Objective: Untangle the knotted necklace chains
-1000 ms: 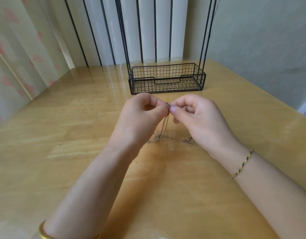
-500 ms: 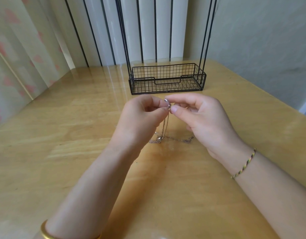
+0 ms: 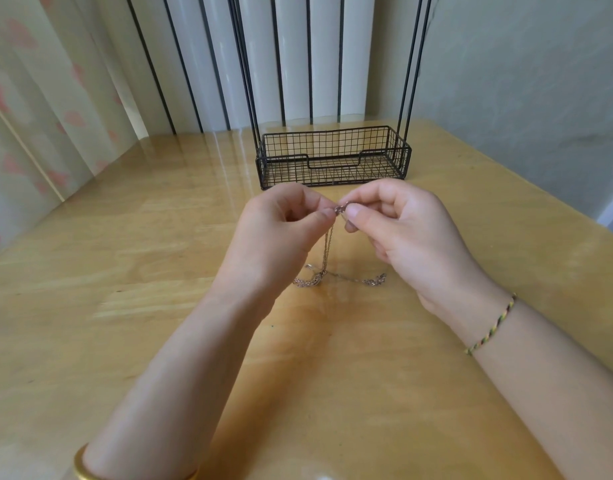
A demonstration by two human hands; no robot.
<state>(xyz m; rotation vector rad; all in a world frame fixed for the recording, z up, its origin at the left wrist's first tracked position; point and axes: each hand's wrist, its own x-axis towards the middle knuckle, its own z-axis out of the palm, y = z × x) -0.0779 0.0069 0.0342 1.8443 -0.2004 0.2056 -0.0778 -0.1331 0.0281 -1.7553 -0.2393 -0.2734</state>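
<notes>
Necklace chains [image 3: 327,249]: the knotted top is raised between both hands. Strands hang to the counter [image 3: 125,258], the slack pooled there and partly hidden behind the left hand [image 3: 281,237]. Links too fine to trace. Left grip pinches the knot; right hand [image 3: 402,233] pinches it likewise. Wire basket [image 3: 332,161] beyond, uprights cut off at the top.

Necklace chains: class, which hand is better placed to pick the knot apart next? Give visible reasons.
Probably the right hand: its fingers pinch right at the knot of the thin metal necklace chains, while the left hand pinches where the strands hang down, steadying them.
</notes>
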